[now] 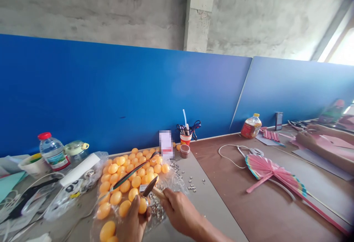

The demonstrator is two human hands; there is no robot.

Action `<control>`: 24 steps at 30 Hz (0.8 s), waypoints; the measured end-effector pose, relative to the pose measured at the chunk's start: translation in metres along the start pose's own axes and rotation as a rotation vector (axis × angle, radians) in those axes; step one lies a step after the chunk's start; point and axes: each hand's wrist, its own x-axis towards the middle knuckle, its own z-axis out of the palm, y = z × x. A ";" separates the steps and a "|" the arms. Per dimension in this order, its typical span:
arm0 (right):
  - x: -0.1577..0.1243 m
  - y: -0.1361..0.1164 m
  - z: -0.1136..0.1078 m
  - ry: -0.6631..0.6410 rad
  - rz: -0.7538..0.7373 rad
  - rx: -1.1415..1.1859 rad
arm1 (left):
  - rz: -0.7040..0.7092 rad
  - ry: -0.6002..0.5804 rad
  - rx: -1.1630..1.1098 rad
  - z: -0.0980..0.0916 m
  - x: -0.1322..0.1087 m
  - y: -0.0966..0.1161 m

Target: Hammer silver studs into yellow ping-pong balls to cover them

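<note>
My left hand (pixel 135 216) grips an orange plastic ball (pixel 142 206) between thumb and fingers; something metallic shows at the ball's upper edge. Wrapped round the pale wooden handle of a small hammer (pixel 151 185), my right hand (pixel 178 207) is closed. The hammer's dark, tapered head lies crosswise, just over the held ball; I cannot tell whether they touch. Beyond both hands, many orange balls (pixel 115 197) lie on a clear plastic bag (pixel 95 231). Small shiny metal pieces (pixel 157 210) are heaped by my right hand, with others scattered farther back.
A long dark strip (pixel 132 172) crosses the balls. Behind stand a cup of pens (pixel 186 139) and a small brown-filled tub (pixel 184 151). Bottles (pixel 54 151) and cables crowd the left. Rightward lie a pink paper fan (pixel 272 170) and a drink bottle (pixel 251 127). A blue partition (pixel 124 94) bounds the table.
</note>
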 end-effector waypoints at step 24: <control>0.003 0.003 0.005 -0.054 -0.034 -0.045 | 0.024 0.008 0.035 0.000 0.001 -0.001</control>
